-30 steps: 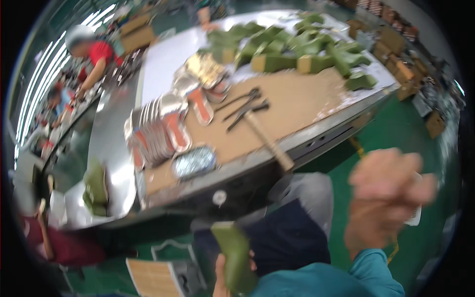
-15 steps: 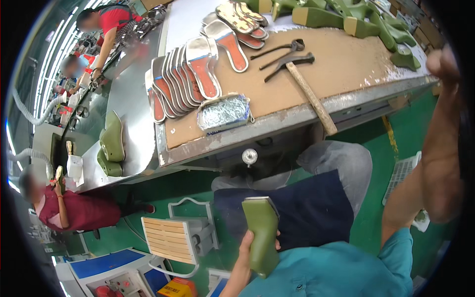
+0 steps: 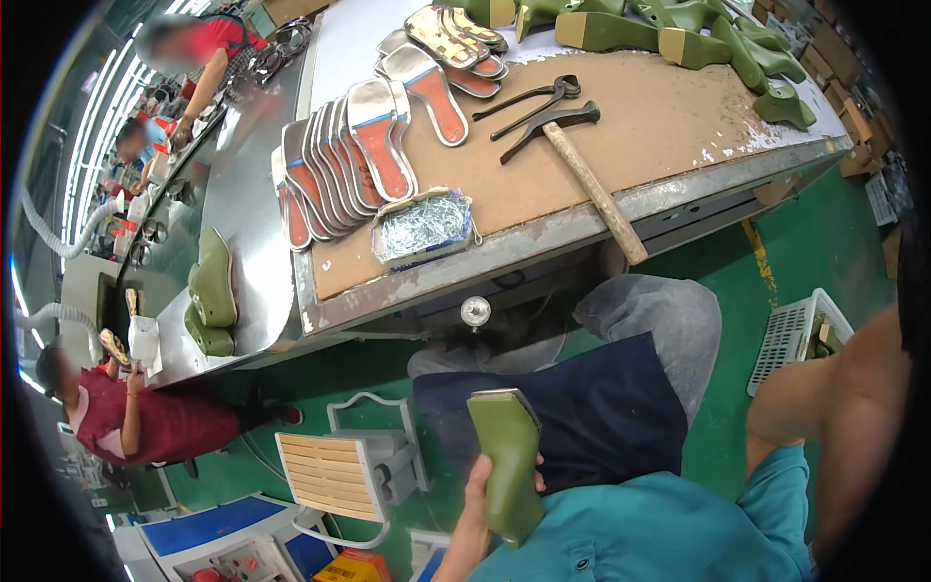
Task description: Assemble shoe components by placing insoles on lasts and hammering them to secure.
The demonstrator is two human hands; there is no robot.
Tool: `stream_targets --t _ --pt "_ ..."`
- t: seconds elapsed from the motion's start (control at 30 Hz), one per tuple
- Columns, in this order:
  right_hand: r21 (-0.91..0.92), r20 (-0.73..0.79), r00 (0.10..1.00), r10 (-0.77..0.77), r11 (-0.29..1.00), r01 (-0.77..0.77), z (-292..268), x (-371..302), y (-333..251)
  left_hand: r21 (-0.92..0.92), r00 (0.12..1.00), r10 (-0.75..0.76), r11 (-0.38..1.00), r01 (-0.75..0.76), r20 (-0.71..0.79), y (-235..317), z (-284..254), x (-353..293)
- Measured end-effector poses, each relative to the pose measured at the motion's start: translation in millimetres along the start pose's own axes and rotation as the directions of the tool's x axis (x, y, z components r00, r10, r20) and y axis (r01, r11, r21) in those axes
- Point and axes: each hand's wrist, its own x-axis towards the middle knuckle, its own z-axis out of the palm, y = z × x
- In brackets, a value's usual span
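Left hand (image 3: 477, 490) wrapped round a green shoe mould (image 3: 509, 466), held over the navy apron (image 3: 611, 398) on the lap. Right forearm (image 3: 863, 407) runs up at the right rim; right hand out of view, can't tell its state. Bench (image 3: 659, 126) has hammer (image 3: 593, 191), pincers (image 3: 561, 89) beside it, nail box (image 3: 427, 255) near the edge, insoles (image 3: 383, 136) behind, more moulds (image 3: 606, 32) at the far side.

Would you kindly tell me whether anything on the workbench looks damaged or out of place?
Two things: the hammer handle juts past the workbench's front edge, where it looks easy to bump; and the brown board has ragged white patches near its right end, possibly wear or residue; I cannot tell which.
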Motion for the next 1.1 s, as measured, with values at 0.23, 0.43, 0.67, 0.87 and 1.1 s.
stream_targets --t 0.23,0.43,0.67,0.87,1.1 --pt "0.001 0.027 0.993 -0.117 0.993 0.117 2 26 6 0.046 1.000 0.019 0.999 -0.020 0.022 6 3 3" --pt "-0.030 0.178 0.908 -0.379 0.920 0.390 -18 85 2 -0.215 0.982 -0.169 0.965 0.148 -0.086 -4 19 -5" --pt "-0.094 0.421 0.766 -0.486 0.816 0.570 -28 148 -36 -0.199 0.992 -0.120 0.972 0.123 0.027 16 33 -33" --pt "-0.065 0.578 0.695 -0.429 0.824 0.563 -24 196 -54 -0.428 0.915 -0.356 0.869 0.250 -0.188 29 56 -47" --pt "-0.053 0.652 0.668 -0.357 0.858 0.510 -15 209 -35 -0.251 0.969 -0.191 0.957 0.148 -0.156 43 57 -20"
